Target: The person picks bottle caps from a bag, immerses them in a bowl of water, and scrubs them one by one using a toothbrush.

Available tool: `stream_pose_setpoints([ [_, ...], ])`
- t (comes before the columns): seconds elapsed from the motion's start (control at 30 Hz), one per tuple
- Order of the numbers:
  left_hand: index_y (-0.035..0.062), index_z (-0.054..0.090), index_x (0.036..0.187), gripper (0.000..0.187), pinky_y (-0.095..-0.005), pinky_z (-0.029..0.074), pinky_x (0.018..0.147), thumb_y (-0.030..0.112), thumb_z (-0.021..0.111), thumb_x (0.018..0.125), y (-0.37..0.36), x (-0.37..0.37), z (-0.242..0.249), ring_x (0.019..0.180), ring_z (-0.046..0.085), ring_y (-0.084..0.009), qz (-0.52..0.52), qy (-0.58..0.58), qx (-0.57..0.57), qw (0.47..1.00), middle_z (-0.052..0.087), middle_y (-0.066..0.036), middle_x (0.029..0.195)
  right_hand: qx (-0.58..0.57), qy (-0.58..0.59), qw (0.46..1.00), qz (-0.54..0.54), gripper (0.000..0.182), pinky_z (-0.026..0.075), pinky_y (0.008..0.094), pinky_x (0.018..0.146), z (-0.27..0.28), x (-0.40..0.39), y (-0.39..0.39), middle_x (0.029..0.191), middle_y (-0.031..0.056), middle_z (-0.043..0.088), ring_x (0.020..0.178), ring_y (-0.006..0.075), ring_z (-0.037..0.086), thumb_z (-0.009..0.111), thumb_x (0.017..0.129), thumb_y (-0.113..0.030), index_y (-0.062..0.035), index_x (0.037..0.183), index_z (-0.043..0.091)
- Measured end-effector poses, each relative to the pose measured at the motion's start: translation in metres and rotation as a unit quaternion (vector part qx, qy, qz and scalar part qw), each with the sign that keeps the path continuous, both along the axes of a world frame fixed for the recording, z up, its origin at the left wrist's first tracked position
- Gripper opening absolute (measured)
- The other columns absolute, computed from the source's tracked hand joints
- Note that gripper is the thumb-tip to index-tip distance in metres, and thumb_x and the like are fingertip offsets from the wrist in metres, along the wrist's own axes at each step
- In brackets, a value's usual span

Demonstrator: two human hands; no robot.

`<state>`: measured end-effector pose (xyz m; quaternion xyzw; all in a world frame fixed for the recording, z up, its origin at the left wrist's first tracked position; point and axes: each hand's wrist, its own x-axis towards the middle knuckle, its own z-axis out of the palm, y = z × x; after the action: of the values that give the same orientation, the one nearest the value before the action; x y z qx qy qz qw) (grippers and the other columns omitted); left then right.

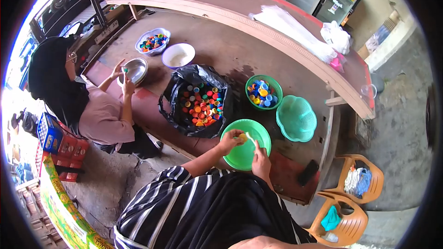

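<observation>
Over the bright green basin (235, 159), my left hand (228, 142) pinches a yellow bottle cap (242, 137). My right hand (261, 159) grips a slim white tool (250, 136), perhaps a toothbrush, its tip close to the cap. Just beyond the basin, a black plastic bag (173, 110) gapes around many coloured bottle caps (201, 106). Blue and yellow caps (263, 93) fill a green basket (278, 84) farther back. To its right sits a scalloped light-green basket (296, 120).
At left, a co-worker (104, 115) holds a small green cap and a white tool beside a metal bowl (136, 70). Behind are a white bowl (179, 55) and a bowl of caps (152, 41). A dark phone-like object (308, 172) lies right, near orange chairs (344, 219).
</observation>
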<state>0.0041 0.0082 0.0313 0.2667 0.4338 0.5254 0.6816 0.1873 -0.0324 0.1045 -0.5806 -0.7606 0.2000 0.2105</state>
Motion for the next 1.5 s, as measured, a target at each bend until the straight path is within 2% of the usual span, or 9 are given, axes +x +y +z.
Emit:
stream_pose_setpoints([
  [0.33, -0.0017, 0.06, 0.115, 0.034, -0.0312, 0.056, 0.082, 0.005, 0.068, 0.082, -0.007, 0.009, -0.032, 0.095, 0.064, -0.0196, -0.015, 0.144, 0.017, 0.989, 0.064, -0.011, 0.104, -0.021, -0.24, 0.969, 0.056, 0.049, 0.051, 0.0453, 0.073, -0.048, 0.008, 0.018, 0.105, 0.0128, 0.056, 0.091, 0.0358, 0.061, 0.046, 0.089, -0.005, -0.0167, 0.136, 0.049],
  [0.4, 0.0002, 0.061, 0.114, 0.036, -0.0312, 0.055, 0.081, 0.009, 0.071, 0.081, -0.004, 0.01, -0.039, 0.094, 0.064, -0.0185, -0.023, 0.254, 0.052, 0.966, 0.066, -0.011, 0.101, -0.049, -0.179, 0.982, 0.048, 0.052, 0.051, 0.0455, 0.075, -0.035, 0.007, 0.018, 0.108, 0.0126, 0.056, 0.094, 0.0344, 0.061, 0.047, 0.087, -0.004, -0.016, 0.137, 0.049],
  [0.5, 0.0037, 0.062, 0.112, 0.038, -0.0328, 0.053, 0.083, 0.016, 0.074, 0.078, -0.002, 0.014, -0.056, 0.094, 0.065, -0.0204, -0.009, 0.261, 0.038, 0.964, 0.068, -0.012, 0.098, -0.063, -0.106, 0.992, -0.014, 0.054, 0.051, 0.0457, 0.078, -0.022, 0.001, 0.017, 0.107, 0.0124, 0.056, 0.095, 0.0334, 0.061, 0.05, 0.086, -0.005, -0.0163, 0.138, 0.048],
  [0.63, 0.0048, 0.059, 0.111, 0.041, -0.0385, 0.051, 0.087, 0.023, 0.074, 0.077, 0.0, 0.02, -0.073, 0.098, 0.065, -0.0312, 0.007, 0.355, 0.023, 0.935, 0.067, -0.018, 0.102, -0.064, -0.184, 0.979, 0.059, 0.055, 0.051, 0.0469, 0.074, -0.034, 0.01, 0.019, 0.106, 0.0141, 0.055, 0.094, 0.0347, 0.061, 0.052, 0.084, -0.003, -0.016, 0.138, 0.048],
  [0.83, 0.0031, 0.042, 0.112, 0.036, -0.0561, 0.048, 0.074, 0.024, 0.06, 0.089, 0.006, 0.028, -0.095, 0.088, 0.059, -0.0514, 0.092, 0.403, 0.094, 0.906, 0.063, -0.031, 0.092, -0.031, -0.186, 0.981, 0.037, 0.056, 0.052, 0.0459, 0.073, -0.041, 0.006, 0.021, 0.113, 0.0147, 0.056, 0.092, 0.0353, 0.062, 0.049, 0.087, -0.003, -0.0146, 0.142, 0.041],
  [0.93, 0.0031, 0.045, 0.11, 0.042, -0.0453, 0.052, 0.071, 0.036, 0.062, 0.091, 0.009, 0.027, -0.086, 0.083, 0.066, -0.0376, 0.064, 0.329, 0.022, 0.942, 0.065, -0.023, 0.097, -0.07, -0.143, 0.987, 0.0, 0.052, 0.051, 0.0458, 0.076, -0.033, 0.0, 0.017, 0.114, 0.016, 0.056, 0.097, 0.0375, 0.06, 0.048, 0.09, -0.004, -0.016, 0.141, 0.043],
  [1.03, 0.0062, 0.048, 0.107, 0.04, -0.0402, 0.051, 0.074, 0.042, 0.059, 0.093, 0.011, 0.026, -0.066, 0.079, 0.063, -0.0246, 0.065, -0.009, -0.061, 0.996, 0.063, -0.012, 0.092, -0.069, -0.027, 0.997, 0.036, 0.049, 0.051, 0.0462, 0.075, -0.024, 0.001, 0.012, 0.113, 0.0161, 0.057, 0.096, 0.0378, 0.061, 0.05, 0.093, -0.01, -0.016, 0.141, 0.043],
  [1.33, 0.0053, 0.049, 0.105, 0.033, -0.0275, 0.048, 0.073, 0.036, 0.057, 0.096, 0.005, 0.012, -0.031, 0.086, 0.056, -0.0154, -0.002, -0.087, -0.032, 0.996, 0.056, -0.005, 0.099, -0.073, -0.031, 0.996, 0.042, 0.046, 0.051, 0.0442, 0.076, -0.016, -0.001, 0.012, 0.111, 0.0136, 0.058, 0.097, 0.0356, 0.061, 0.052, 0.091, -0.009, -0.0158, 0.137, 0.049],
  [1.5, 0.0055, 0.049, 0.113, 0.027, -0.0272, 0.048, 0.08, 0.025, 0.058, 0.097, 0.005, 0.012, -0.036, 0.089, 0.054, -0.0116, 0.049, 0.014, -0.019, 0.999, 0.056, -0.004, 0.098, -0.003, -0.099, 0.994, 0.044, 0.044, 0.05, 0.0431, 0.076, -0.022, -0.007, 0.022, 0.106, 0.0112, 0.058, 0.095, 0.0346, 0.061, 0.052, 0.091, -0.009, -0.0169, 0.135, 0.051],
])
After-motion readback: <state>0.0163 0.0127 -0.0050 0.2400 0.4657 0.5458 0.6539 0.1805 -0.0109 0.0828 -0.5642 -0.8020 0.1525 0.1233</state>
